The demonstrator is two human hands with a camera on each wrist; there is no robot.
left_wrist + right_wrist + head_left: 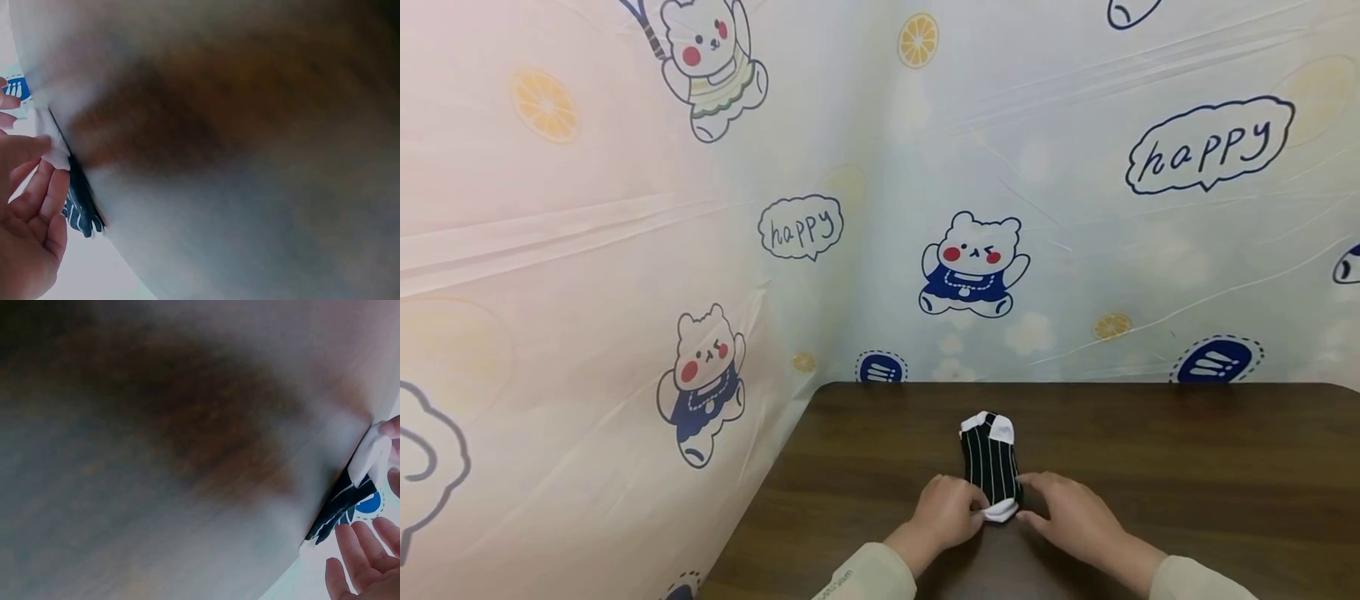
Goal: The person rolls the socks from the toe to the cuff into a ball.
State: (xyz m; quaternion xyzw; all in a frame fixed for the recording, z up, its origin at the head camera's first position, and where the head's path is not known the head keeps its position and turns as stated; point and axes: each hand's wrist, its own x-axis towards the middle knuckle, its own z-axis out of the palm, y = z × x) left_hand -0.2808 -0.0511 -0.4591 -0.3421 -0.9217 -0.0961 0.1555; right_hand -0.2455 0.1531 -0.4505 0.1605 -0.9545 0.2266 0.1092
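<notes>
A black sock (991,458) with thin white lengthwise stripes lies flat on the brown table (865,442). It has white patches at its far end and a white band at its near end. My left hand (946,510) pinches the white band between thumb and fingers; in the left wrist view the thumb lies over the white cloth (57,157). On the other side, my right hand (1071,512) has its fingers extended, the index fingertip right at the sock's right edge. In the right wrist view the right hand (375,569) shows spread, relaxed fingers beside the striped cloth.
The table's far edge meets a hanging pale curtain (1060,233) printed with bears, orange slices and words. Another side of the curtain (572,333) runs along the table's left edge. Light sleeves (872,573) cover both forearms.
</notes>
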